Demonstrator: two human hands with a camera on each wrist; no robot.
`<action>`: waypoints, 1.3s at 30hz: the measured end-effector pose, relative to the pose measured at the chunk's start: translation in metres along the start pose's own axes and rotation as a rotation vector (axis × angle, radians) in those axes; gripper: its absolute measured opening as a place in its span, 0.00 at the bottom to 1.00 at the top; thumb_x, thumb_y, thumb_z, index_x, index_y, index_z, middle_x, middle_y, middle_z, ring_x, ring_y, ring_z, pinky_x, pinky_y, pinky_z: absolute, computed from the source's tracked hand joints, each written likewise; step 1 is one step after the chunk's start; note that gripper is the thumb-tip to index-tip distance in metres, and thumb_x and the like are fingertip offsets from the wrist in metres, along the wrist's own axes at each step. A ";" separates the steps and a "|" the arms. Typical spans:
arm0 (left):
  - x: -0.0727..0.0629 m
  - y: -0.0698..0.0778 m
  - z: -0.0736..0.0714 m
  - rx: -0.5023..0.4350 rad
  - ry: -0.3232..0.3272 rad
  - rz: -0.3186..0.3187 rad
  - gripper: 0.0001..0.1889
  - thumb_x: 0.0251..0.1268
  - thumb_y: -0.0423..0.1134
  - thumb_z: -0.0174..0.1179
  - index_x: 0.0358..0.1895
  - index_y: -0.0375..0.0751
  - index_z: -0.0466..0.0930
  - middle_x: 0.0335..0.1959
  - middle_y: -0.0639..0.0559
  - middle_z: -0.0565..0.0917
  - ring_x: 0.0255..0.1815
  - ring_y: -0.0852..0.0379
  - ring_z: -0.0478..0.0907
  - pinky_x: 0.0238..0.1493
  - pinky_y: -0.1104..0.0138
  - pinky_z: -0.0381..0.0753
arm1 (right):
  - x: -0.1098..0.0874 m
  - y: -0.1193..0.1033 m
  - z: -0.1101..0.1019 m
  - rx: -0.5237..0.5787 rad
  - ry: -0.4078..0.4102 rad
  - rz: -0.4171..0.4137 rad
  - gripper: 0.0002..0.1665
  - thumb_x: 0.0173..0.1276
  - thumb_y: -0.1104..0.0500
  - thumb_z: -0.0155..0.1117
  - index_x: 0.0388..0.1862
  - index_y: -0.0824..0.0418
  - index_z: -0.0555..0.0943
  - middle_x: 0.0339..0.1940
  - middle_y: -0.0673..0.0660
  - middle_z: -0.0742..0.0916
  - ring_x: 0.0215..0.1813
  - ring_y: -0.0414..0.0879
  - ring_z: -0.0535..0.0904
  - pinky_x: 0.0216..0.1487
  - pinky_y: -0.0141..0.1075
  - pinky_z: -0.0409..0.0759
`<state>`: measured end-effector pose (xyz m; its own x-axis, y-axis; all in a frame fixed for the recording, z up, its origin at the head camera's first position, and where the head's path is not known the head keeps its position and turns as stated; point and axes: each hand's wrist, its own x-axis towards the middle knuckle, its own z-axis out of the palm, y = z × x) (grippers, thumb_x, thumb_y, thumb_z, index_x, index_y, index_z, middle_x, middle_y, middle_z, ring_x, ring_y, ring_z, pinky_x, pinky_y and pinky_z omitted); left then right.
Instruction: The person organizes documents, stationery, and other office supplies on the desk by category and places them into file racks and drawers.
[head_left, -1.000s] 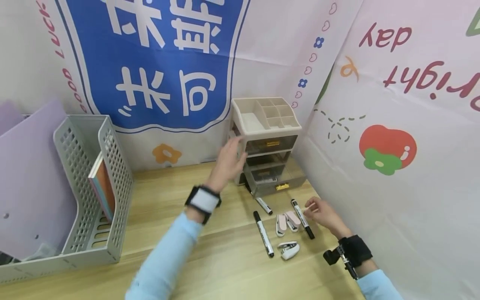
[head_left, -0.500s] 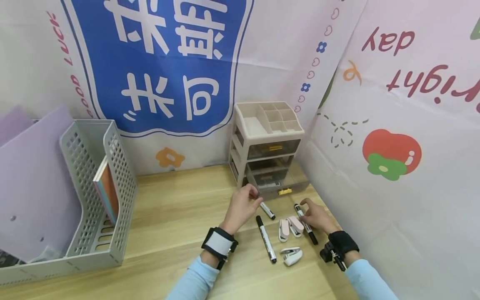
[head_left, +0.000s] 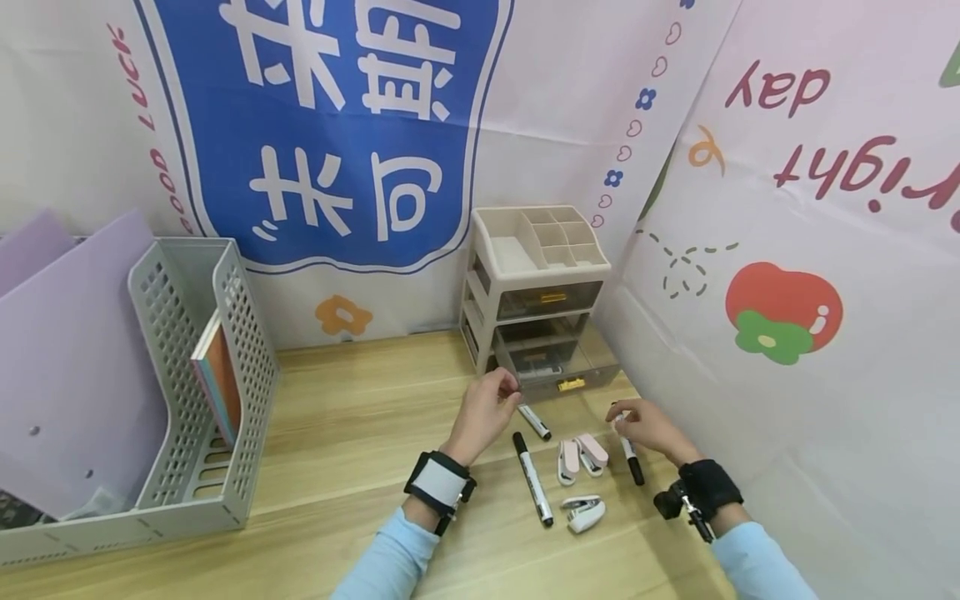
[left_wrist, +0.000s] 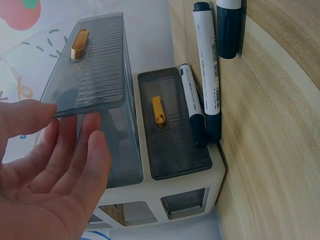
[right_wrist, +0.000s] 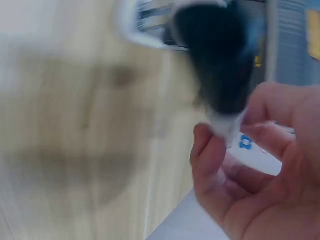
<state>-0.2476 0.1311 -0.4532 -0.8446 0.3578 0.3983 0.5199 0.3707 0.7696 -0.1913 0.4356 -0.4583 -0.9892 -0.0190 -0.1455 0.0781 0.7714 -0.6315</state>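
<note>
My left hand (head_left: 483,417) pinches the side rim of the pulled-out clear grey drawer (left_wrist: 85,75), thumb on one side of the rim and fingers on the other. The drawer belongs to a cream desktop organizer (head_left: 540,242). At the right my right hand (head_left: 651,427) pinches a black-capped white marker (head_left: 632,460) between thumb and fingers; the right wrist view shows its dark end (right_wrist: 217,60), blurred. Another marker (head_left: 534,421) lies just in front of the drawer, and a further marker (head_left: 532,482) lies nearer me. Two pink staplers (head_left: 579,457) sit between the hands, with a white stapler (head_left: 583,512) closer.
A grey file holder (head_left: 187,500) with purple boards (head_left: 82,358) and thin books (head_left: 217,383) stands at the left. Printed cloth walls (head_left: 750,333) rise behind and to the right. The organizer's top drawer (head_left: 551,298) is closed, with divided compartments above it.
My left hand came down from beside the organizer to the drawer's rim. My right hand took hold of the right marker and shifted it slightly right, away from the pink staplers.
</note>
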 end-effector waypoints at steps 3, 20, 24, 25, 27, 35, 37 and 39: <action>0.000 -0.001 0.001 -0.004 -0.003 0.001 0.04 0.65 0.30 0.64 0.39 0.37 0.80 0.36 0.46 0.86 0.38 0.54 0.84 0.42 0.67 0.85 | -0.010 -0.003 -0.011 0.244 -0.059 -0.003 0.20 0.68 0.67 0.53 0.56 0.74 0.78 0.39 0.60 0.86 0.33 0.39 0.79 0.40 0.35 0.84; 0.002 -0.005 0.002 -0.023 0.011 0.022 0.04 0.63 0.29 0.65 0.38 0.37 0.80 0.35 0.46 0.86 0.37 0.54 0.84 0.40 0.69 0.85 | -0.025 -0.024 -0.012 0.233 -0.032 -0.158 0.18 0.71 0.65 0.62 0.56 0.74 0.80 0.22 0.48 0.76 0.25 0.35 0.65 0.27 0.27 0.62; 0.002 -0.005 0.002 -0.030 0.014 0.020 0.04 0.64 0.29 0.65 0.38 0.37 0.80 0.35 0.46 0.86 0.37 0.54 0.84 0.40 0.69 0.85 | -0.026 -0.029 -0.013 0.227 0.023 -0.177 0.16 0.70 0.64 0.63 0.52 0.73 0.83 0.29 0.48 0.78 0.30 0.33 0.67 0.32 0.27 0.66; 0.002 -0.005 0.002 -0.032 0.016 0.019 0.04 0.64 0.29 0.65 0.38 0.37 0.80 0.35 0.46 0.86 0.37 0.54 0.84 0.40 0.69 0.85 | -0.027 -0.029 -0.013 0.220 0.045 -0.187 0.15 0.70 0.64 0.64 0.50 0.72 0.85 0.32 0.50 0.80 0.34 0.33 0.70 0.35 0.27 0.69; 0.002 -0.005 0.002 -0.034 0.019 0.021 0.04 0.63 0.29 0.65 0.37 0.37 0.80 0.35 0.46 0.86 0.37 0.54 0.84 0.40 0.68 0.85 | -0.027 -0.030 -0.013 0.208 0.079 -0.210 0.13 0.69 0.63 0.65 0.47 0.71 0.86 0.39 0.55 0.84 0.40 0.32 0.74 0.42 0.28 0.73; 0.001 -0.006 0.002 -0.037 0.000 0.019 0.04 0.63 0.29 0.65 0.37 0.37 0.80 0.35 0.46 0.86 0.37 0.55 0.84 0.40 0.70 0.85 | -0.027 -0.038 -0.014 0.243 0.105 -0.208 0.15 0.74 0.62 0.60 0.52 0.74 0.80 0.44 0.68 0.88 0.41 0.33 0.82 0.46 0.30 0.82; 0.001 -0.006 0.001 -0.037 0.000 0.025 0.03 0.64 0.29 0.65 0.37 0.37 0.80 0.34 0.47 0.86 0.37 0.55 0.84 0.40 0.70 0.85 | -0.025 -0.042 -0.015 0.234 0.125 -0.222 0.18 0.74 0.62 0.60 0.56 0.74 0.78 0.43 0.68 0.88 0.41 0.33 0.84 0.45 0.29 0.83; 0.002 -0.006 0.001 -0.033 0.003 0.034 0.03 0.64 0.29 0.65 0.37 0.37 0.80 0.34 0.47 0.86 0.36 0.55 0.83 0.40 0.70 0.85 | -0.022 -0.048 -0.016 0.217 0.144 -0.239 0.20 0.74 0.61 0.61 0.58 0.73 0.77 0.44 0.69 0.88 0.42 0.36 0.85 0.44 0.28 0.83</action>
<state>-0.2521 0.1302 -0.4577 -0.8270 0.3670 0.4259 0.5438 0.3303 0.7715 -0.1756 0.4093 -0.4121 -0.9889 -0.0804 0.1249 -0.1481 0.6027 -0.7841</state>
